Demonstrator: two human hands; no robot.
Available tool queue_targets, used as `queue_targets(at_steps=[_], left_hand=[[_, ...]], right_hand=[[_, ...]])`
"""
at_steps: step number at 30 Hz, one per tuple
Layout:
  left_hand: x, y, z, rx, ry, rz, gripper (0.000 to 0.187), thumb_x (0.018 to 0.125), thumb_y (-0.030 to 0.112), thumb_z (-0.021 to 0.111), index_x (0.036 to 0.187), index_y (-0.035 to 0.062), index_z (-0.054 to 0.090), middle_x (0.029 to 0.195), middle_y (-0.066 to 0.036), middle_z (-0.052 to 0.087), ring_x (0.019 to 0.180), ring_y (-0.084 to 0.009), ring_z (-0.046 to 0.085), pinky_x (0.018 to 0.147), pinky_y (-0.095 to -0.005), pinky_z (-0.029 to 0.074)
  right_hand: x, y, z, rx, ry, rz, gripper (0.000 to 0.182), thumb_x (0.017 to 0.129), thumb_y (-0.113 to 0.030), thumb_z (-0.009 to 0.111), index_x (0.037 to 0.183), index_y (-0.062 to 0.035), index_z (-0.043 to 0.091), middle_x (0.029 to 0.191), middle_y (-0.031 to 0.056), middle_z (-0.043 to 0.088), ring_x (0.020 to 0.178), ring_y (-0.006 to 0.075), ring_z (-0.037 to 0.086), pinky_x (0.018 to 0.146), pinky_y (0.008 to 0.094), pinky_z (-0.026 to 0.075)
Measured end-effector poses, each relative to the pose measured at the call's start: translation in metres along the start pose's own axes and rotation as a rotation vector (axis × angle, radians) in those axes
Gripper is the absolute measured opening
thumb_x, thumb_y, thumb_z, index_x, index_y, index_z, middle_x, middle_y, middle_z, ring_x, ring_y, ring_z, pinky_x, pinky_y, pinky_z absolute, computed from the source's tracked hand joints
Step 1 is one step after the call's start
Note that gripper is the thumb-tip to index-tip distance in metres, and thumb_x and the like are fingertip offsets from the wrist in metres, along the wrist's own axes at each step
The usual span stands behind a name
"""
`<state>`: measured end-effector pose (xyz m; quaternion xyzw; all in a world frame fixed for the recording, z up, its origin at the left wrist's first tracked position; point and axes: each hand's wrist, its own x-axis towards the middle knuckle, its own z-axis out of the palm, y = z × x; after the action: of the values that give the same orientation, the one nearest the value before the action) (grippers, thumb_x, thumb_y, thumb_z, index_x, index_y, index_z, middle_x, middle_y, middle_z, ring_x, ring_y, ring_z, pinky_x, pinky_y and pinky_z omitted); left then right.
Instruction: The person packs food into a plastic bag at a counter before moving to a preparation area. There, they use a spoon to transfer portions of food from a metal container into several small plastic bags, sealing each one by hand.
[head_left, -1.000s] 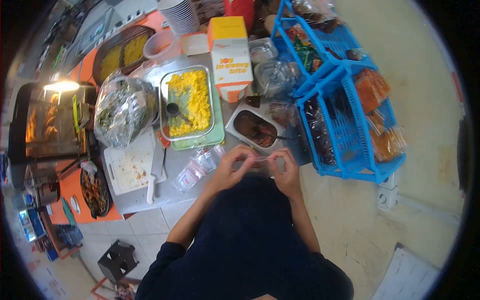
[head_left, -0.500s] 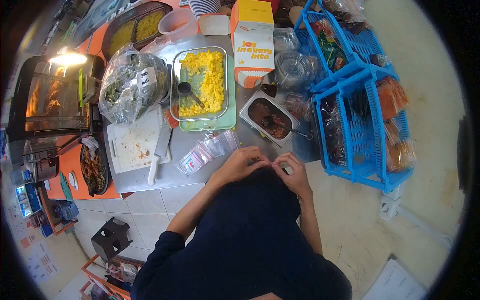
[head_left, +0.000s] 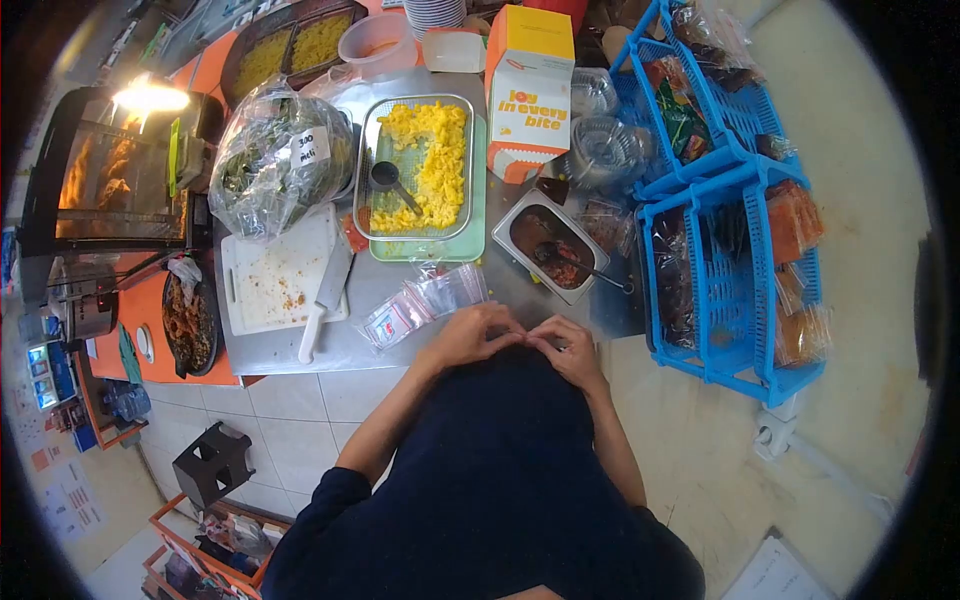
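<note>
Close to my body, at the table's front edge, my left hand (head_left: 473,335) and my right hand (head_left: 568,350) meet with their fingertips pinched together. Whatever lies between them is too small or hidden to make out. Clear plastic zip bags (head_left: 425,305) lie on the metal table just beyond my left hand. Past my right hand stands a metal container (head_left: 517,228) of dark red sauce, with a black ladle (head_left: 590,270) resting in it. A glass tray (head_left: 368,170) of yellow scrambled egg, holding a black scoop (head_left: 385,178), sits on a green tray (head_left: 478,215).
A knife (head_left: 335,275) lies on the white cutting board (head_left: 260,300) at the left, below a bag of leafy greens (head_left: 280,165). Blue baskets (head_left: 730,290) with packets stand at the right. Behind are a yellow and white carton (head_left: 530,95) and clear plastic containers (head_left: 605,150).
The view has shifted slightly, so the table's things appear a little further right. Both hands stay pinched together, and my right hand sits slightly closer to my left.
</note>
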<state>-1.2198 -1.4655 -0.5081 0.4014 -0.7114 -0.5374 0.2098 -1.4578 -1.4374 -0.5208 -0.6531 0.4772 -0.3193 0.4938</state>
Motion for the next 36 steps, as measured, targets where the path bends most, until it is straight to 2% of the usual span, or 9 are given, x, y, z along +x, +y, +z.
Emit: queue_targets(at_steps=[3,5,6,8,12,15,24,30,36], left_hand=[[-0.006,-0.035,-0.005,0.055,0.222,0.033,0.023,0.087,0.017,0.076,0.108,0.0069,0.074,0.107,-0.013,0.067,0.1,-0.0339,0.064,0.082,-0.0416,0.054],[-0.011,-0.079,-0.006,0.534,0.455,-0.033,0.028,0.082,0.013,0.076,0.109,0.0076,0.073,0.114,-0.013,0.066,0.109,-0.0333,0.06,0.091,-0.0456,0.051],[-0.014,-0.098,-0.004,0.534,0.459,-0.029,0.028,0.082,0.013,0.076,0.109,0.0076,0.073,0.114,-0.013,0.066,0.109,-0.0333,0.06,0.091,-0.0456,0.051],[-0.023,-0.123,-0.003,0.635,0.498,-0.075,0.03,0.079,0.008,0.074,0.109,0.0064,0.073,0.113,-0.013,0.066,0.111,-0.0327,0.06,0.096,-0.0454,0.048],[-0.027,-0.125,-0.007,0.69,0.517,-0.027,0.03,0.081,0.003,0.069,0.111,0.0048,0.071,0.108,-0.012,0.065,0.106,-0.0328,0.059,0.089,-0.0431,0.05],[-0.02,-0.107,-0.001,0.636,0.661,-0.115,0.024,0.089,0.007,0.068,0.113,0.0045,0.072,0.106,-0.013,0.067,0.101,-0.0338,0.061,0.089,-0.0441,0.05],[-0.021,-0.083,-0.007,0.587,0.754,0.039,0.038,0.086,-0.001,0.071,0.123,0.0092,0.071,0.099,-0.01,0.065,0.092,-0.0294,0.06,0.086,-0.0418,0.05],[-0.015,0.015,-0.002,0.597,0.54,0.303,0.049,0.079,-0.005,0.074,0.124,0.0131,0.071,0.095,-0.004,0.064,0.086,-0.0242,0.06,0.08,-0.0397,0.048],[-0.007,0.026,0.002,0.565,0.582,0.321,0.05,0.077,-0.007,0.073,0.124,0.0088,0.069,0.096,-0.006,0.064,0.088,-0.0253,0.06,0.078,-0.0388,0.049]], right_hand=[[0.001,0.026,0.003,-0.032,0.005,0.167,0.018,0.094,-0.013,0.072,0.108,-0.0018,0.073,0.104,0.0116,0.071,0.097,0.0249,0.069,0.084,0.0359,0.055],[-0.004,0.048,0.003,-0.092,0.134,0.26,0.027,0.099,-0.019,0.064,0.12,-0.0029,0.069,0.115,0.0161,0.069,0.104,0.0304,0.069,0.087,0.0387,0.055],[-0.009,0.057,0.001,-0.096,0.136,0.256,0.027,0.099,-0.019,0.064,0.12,-0.0029,0.069,0.115,0.0161,0.069,0.104,0.0304,0.069,0.087,0.0387,0.055],[-0.02,0.069,-0.002,-0.53,0.145,0.353,0.034,0.101,-0.023,0.059,0.128,-0.0028,0.065,0.121,0.0198,0.066,0.107,0.0348,0.068,0.09,0.0408,0.055],[-0.021,0.025,-0.019,-0.536,0.067,0.413,0.035,0.1,-0.023,0.06,0.127,-0.0009,0.065,0.119,0.0201,0.067,0.106,0.0369,0.067,0.092,0.0425,0.053],[-0.017,-0.004,-0.022,-0.381,0.003,0.409,0.033,0.1,-0.022,0.06,0.124,-0.0013,0.066,0.117,0.0188,0.068,0.106,0.0362,0.067,0.091,0.0425,0.052],[0.001,-0.032,-0.005,-0.237,-0.002,0.202,0.033,0.1,-0.023,0.064,0.126,-0.005,0.067,0.111,0.0163,0.069,0.101,0.0323,0.069,0.088,0.0404,0.054],[0.019,-0.069,0.018,0.008,0.057,0.192,0.034,0.095,-0.015,0.072,0.125,-0.0007,0.068,0.108,0.012,0.073,0.1,0.0197,0.071,0.087,0.0328,0.054],[0.017,-0.051,0.009,0.205,0.093,0.202,0.023,0.094,-0.011,0.073,0.112,0.0035,0.073,0.101,0.0089,0.075,0.093,0.014,0.07,0.085,0.0281,0.055]])
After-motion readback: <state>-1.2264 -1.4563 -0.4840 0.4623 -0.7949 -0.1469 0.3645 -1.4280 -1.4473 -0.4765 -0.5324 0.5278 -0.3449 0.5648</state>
